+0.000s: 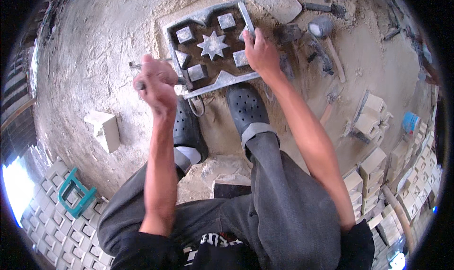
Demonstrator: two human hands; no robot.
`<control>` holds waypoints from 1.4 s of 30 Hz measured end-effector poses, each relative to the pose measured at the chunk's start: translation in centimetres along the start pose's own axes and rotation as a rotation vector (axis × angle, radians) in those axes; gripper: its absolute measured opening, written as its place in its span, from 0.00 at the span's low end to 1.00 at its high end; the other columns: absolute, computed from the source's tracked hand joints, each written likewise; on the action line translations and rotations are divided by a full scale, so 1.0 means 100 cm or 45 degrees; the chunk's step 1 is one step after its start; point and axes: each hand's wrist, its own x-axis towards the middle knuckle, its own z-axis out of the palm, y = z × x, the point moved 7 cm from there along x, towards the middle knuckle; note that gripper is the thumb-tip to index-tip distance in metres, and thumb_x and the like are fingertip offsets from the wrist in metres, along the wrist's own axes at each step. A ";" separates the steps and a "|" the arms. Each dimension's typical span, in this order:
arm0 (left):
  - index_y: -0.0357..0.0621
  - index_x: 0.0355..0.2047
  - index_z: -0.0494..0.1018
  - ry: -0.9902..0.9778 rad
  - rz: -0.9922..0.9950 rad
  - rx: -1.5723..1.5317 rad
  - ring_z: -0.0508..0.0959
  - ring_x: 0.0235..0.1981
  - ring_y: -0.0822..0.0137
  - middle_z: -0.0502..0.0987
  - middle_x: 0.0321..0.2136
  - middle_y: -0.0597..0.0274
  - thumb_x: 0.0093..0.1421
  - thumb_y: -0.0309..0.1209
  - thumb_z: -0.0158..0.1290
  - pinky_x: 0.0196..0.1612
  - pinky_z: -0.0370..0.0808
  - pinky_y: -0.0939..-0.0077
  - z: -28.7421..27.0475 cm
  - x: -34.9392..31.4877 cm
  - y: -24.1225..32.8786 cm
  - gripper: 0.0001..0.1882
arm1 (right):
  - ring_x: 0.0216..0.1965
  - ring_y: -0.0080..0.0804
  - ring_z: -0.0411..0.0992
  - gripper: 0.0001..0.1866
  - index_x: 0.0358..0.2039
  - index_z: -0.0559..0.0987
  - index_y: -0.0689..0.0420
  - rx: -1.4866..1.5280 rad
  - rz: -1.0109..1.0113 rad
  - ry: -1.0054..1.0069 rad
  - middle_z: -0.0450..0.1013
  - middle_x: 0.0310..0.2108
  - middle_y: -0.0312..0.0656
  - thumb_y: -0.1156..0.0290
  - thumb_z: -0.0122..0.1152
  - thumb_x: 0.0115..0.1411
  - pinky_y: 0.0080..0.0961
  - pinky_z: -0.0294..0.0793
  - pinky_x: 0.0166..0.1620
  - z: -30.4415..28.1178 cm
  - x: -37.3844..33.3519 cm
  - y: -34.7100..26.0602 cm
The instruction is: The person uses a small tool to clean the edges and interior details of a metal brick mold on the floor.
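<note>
The blurred left hand [158, 80] was curled around a dark handle [140, 86] and the right hand [261, 54] gripped the side of the grey mould [223, 80] between and just ahead of them, which likely called for steady, level pressure.

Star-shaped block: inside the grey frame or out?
In. The star-shaped block sits between the sides of the grey frame, with cube-like blocks around it.
</note>
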 end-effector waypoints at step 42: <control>0.45 0.09 0.53 0.267 0.345 -0.181 0.51 0.09 0.79 0.53 0.08 0.72 0.67 0.29 0.40 0.12 0.46 0.79 -0.003 -0.006 0.060 0.25 | 0.37 0.63 0.72 0.29 0.37 0.71 0.60 -0.015 -0.044 0.045 0.74 0.32 0.61 0.42 0.39 0.64 0.52 0.70 0.40 -0.001 -0.003 -0.011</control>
